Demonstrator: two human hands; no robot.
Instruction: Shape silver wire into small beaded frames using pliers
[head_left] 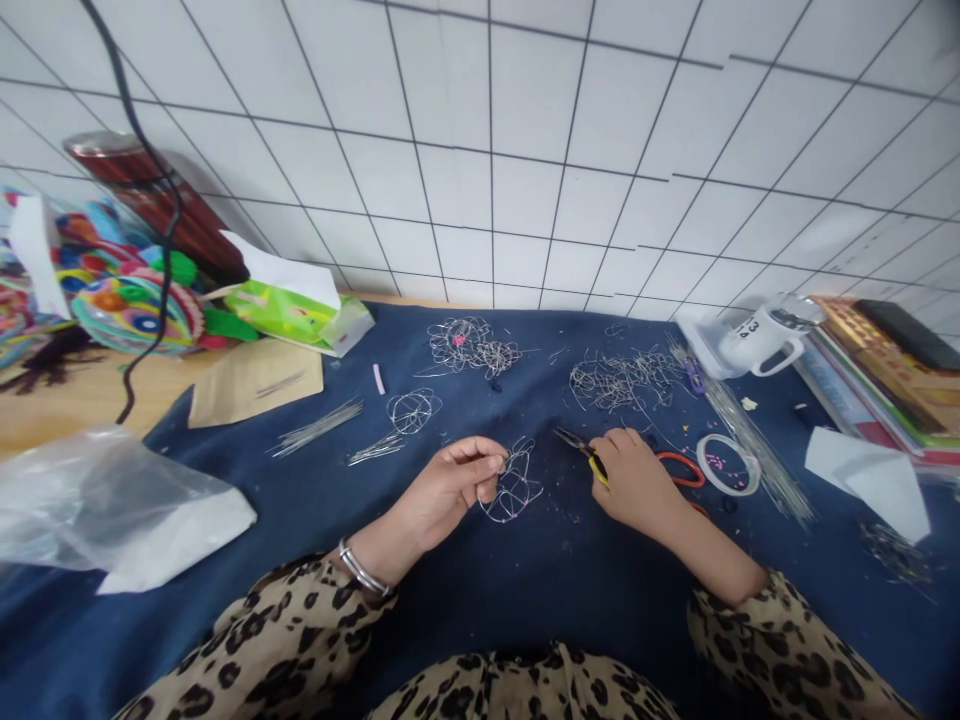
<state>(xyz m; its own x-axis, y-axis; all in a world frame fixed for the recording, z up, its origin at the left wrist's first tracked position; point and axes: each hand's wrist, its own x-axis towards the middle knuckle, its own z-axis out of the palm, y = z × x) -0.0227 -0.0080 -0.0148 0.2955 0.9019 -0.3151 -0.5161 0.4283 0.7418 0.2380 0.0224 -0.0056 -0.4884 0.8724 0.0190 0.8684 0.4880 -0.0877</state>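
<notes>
Pinching an openwork wire piece [517, 497] at its upper left edge, the left grip [459, 485] has thumb and fingers closed together, holding it above the blue cloth [555, 610] that covers much of the worktop [71, 390]. The right grip [631, 475] is wrapped around the yellow-handled pliers [592, 458], whose tips point toward the wire piece but stand apart from it. Just beyond the right grip is a red looped handle [684, 456], and next to that a white ring [703, 460] with pink beads [716, 462] inside it. Farther out, a tangle of wire [622, 381] lies past the pliers, and straight wires [757, 455] lie to the right of the ring. On the left side, a round wire form [414, 410] rests near two small wire bundles [315, 428]. Near the wall, a white mug [750, 345] stands beside stacked books [870, 375].
</notes>
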